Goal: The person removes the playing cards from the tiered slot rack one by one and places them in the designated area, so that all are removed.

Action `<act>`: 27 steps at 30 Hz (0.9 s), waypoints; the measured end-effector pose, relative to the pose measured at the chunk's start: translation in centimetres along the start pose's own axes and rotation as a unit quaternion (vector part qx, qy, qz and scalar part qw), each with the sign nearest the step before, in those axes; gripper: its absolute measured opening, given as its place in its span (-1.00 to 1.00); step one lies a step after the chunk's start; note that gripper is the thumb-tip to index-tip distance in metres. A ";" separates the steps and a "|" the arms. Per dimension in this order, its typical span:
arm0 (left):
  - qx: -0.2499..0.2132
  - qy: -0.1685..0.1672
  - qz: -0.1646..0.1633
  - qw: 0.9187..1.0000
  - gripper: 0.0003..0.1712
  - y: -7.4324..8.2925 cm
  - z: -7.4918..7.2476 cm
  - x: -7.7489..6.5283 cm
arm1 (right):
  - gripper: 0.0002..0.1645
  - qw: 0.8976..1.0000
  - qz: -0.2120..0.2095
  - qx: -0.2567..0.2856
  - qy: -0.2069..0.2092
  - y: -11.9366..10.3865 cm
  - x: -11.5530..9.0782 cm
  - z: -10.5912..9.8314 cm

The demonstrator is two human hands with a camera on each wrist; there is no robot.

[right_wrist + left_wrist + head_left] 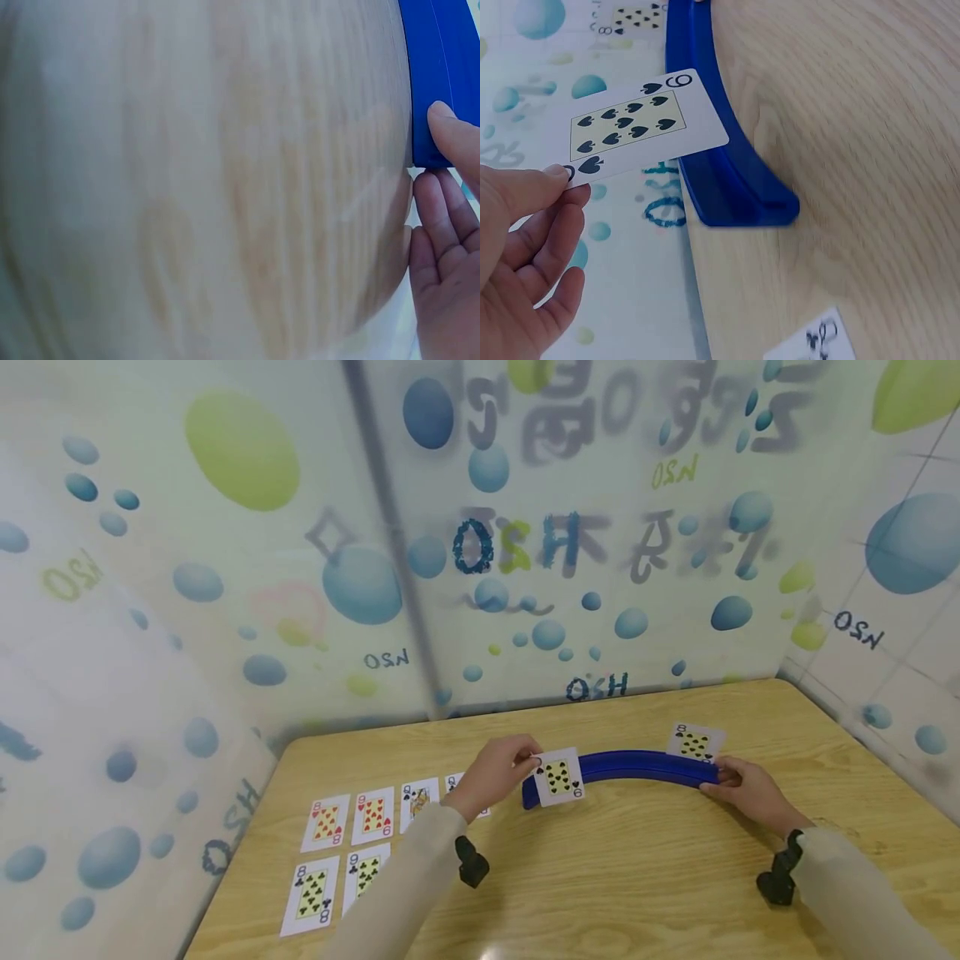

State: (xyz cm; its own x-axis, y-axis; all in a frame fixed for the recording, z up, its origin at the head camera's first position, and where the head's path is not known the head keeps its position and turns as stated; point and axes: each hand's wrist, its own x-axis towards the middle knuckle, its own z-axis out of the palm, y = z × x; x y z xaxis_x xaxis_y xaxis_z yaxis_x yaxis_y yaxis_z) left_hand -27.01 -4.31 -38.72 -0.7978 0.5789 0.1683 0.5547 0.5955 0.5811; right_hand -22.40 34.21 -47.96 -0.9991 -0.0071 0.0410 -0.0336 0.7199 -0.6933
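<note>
My left hand (501, 770) pinches a nine of spades (558, 777) by its edge between thumb and fingers. The card is face up to the head view, in front of the left end of a curved blue card holder (637, 766). In the left wrist view the nine of spades (630, 126) overlaps the holder (735, 180); whether it touches cannot be told. My right hand (752, 789) grips the holder's right end, the thumb on its face and fingers at its end. A black eight (693, 743) stands tilted at the holder's right part, its lower edge hidden.
On the wooden table (600, 877) at left lie an eight of hearts (325, 823), a nine of hearts (372, 816), a black queen (418, 802), another queen partly behind the left hand, an eight of clubs (310, 896) and a nine of clubs (365, 872). A patterned wall (510, 635) borders the table.
</note>
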 end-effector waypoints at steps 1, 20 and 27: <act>0.004 0.000 0.001 1.000 -0.87 -0.3 -0.3 -0.4 | -0.21 1.000 0.000 0.000 0.000 -0.1 0.0 0.0; 0.045 -0.015 -0.025 0.999 -0.88 -4.0 -4.7 -7.4 | -0.19 1.000 0.003 -0.001 -0.004 0.0 0.1 -0.1; 0.038 -0.017 -0.053 0.998 -0.91 -5.0 -5.6 -9.4 | -0.19 1.000 0.004 -0.002 -0.004 0.0 0.1 -0.1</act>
State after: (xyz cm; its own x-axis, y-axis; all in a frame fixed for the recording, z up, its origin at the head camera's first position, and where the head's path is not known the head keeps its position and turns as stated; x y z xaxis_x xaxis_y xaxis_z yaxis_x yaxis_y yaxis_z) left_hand -23.62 -15.88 -38.75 -0.8448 0.5288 0.0813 0.4854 0.6936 0.5323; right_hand -22.46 34.27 -47.86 -0.9996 -0.0072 0.0290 -0.0252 0.7223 -0.6911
